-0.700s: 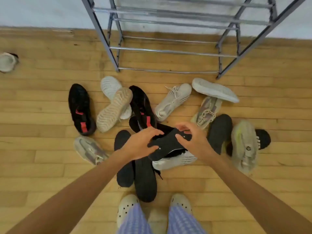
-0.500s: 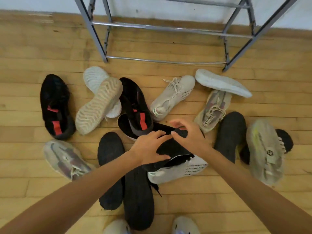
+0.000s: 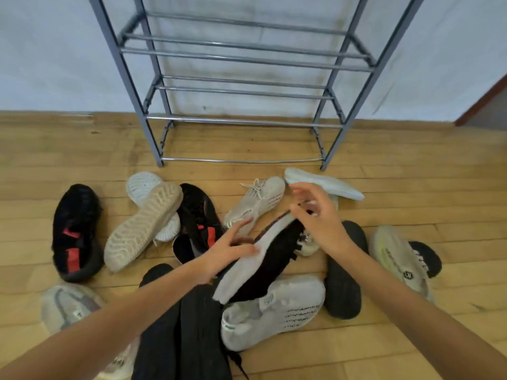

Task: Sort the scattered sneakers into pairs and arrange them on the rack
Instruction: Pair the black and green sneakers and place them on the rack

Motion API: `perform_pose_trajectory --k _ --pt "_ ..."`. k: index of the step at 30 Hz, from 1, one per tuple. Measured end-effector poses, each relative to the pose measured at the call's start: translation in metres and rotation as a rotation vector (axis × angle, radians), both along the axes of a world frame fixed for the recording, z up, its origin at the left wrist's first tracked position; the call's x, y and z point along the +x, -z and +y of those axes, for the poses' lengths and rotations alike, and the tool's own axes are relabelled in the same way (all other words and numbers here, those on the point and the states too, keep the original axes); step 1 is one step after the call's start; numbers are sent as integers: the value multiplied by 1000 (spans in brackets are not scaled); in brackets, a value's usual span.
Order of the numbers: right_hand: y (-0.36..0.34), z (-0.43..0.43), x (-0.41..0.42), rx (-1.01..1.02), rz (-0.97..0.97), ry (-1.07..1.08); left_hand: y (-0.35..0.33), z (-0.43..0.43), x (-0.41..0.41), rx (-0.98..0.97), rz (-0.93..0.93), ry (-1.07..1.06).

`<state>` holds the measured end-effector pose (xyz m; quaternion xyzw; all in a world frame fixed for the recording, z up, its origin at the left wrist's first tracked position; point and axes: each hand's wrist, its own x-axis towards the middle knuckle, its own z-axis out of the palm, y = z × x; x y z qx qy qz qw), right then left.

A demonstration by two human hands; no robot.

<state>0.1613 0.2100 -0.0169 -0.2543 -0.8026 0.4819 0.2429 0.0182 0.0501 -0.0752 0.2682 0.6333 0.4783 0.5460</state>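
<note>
A black sneaker with a pale grey sole lies tilted on its side over the middle of the pile, sole facing me. My left hand grips its sole edge near the middle. My right hand pinches its far end, fingers loosely spread. Under it lies a white knit sneaker, and a matching one lies further back. The grey metal rack stands against the wall with bare rails.
On the wooden floor: a black-and-red sneaker at left, its match mid-pile, a beige-soled shoe, a grey sneaker lower left, black shoes near me, a black sole, a grey-and-yellow shoe right.
The black sneaker has been turned so its pale sole faces up and raised a little. My view has tilted up, showing more of the rack and wall.
</note>
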Motion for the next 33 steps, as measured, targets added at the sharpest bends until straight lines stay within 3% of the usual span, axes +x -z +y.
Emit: perform_pose_trajectory --k 3,5,7,9,11,13,15,18,20,24,28,33 --pt "-21 -9 24 88 122 144 -34 -8 -7 193 -427 -199" --pt "-31 -22 35 -97 128 122 -60 -16 5 282 -758 -242" --pt "-35 -38 40 -334 65 -74 -81 -25 20 407 -819 -246" --pt "-36 -47 41 -534 31 -224 -98 -23 29 421 -699 -233" --pt "-41 -49 39 -620 19 -277 -93 -12 29 295 -567 -306" --pt "-44 -49 37 -493 -63 -307 -70 2 22 73 -378 -430" --pt "-41 -51 33 -407 -131 -358 -50 2 15 -52 -234 -370" --pt "-31 -55 28 -392 -164 -443 -52 -11 -1 28 -194 -167" --pt "-28 -52 28 -388 -114 -401 -68 -13 -12 95 -66 10" --pt "-21 -35 44 -406 -49 -266 -70 0 -24 79 416 151" --pt "-3 -22 74 -492 -71 -177 2 -19 -24 -33 836 170" --pt "33 -20 87 -552 -153 -152 67 -28 32 -245 799 572"
